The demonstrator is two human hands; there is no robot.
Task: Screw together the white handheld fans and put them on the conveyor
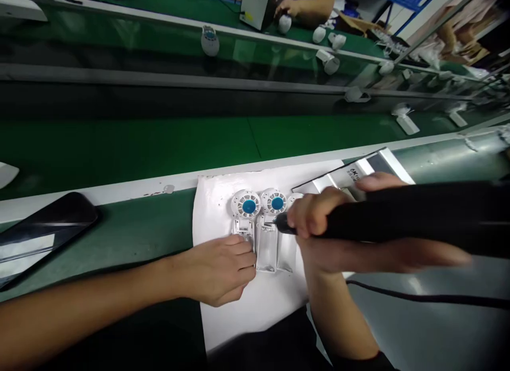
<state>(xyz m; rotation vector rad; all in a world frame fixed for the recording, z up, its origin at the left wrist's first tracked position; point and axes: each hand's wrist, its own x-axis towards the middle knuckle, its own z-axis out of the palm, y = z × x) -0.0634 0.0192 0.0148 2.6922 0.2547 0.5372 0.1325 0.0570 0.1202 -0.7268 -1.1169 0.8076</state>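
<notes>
Side by side on a white sheet (227, 323) lie three white plastic housings, each with a round head and a long flat body. Blue discs show on the heads of the left housing (244, 225) and the middle housing (268, 249). The right housing (285, 253) is partly covered by my right hand. My left hand (225, 270) has its fingers curled over the lower body of the left housing. My right hand (319, 227) grips a black electric screwdriver (398, 214); its tip points at the joint below the middle housing's head. Whether it touches a screw is unclear.
A tray with silver bars (358, 171) sits behind my right hand. A dark glossy panel (48, 235) lies at left. Beyond runs a green conveyor belt (159, 142) carrying white units (406, 118). A co-worker's hand (289, 8) shows across it. A black cable (426, 297) trails right.
</notes>
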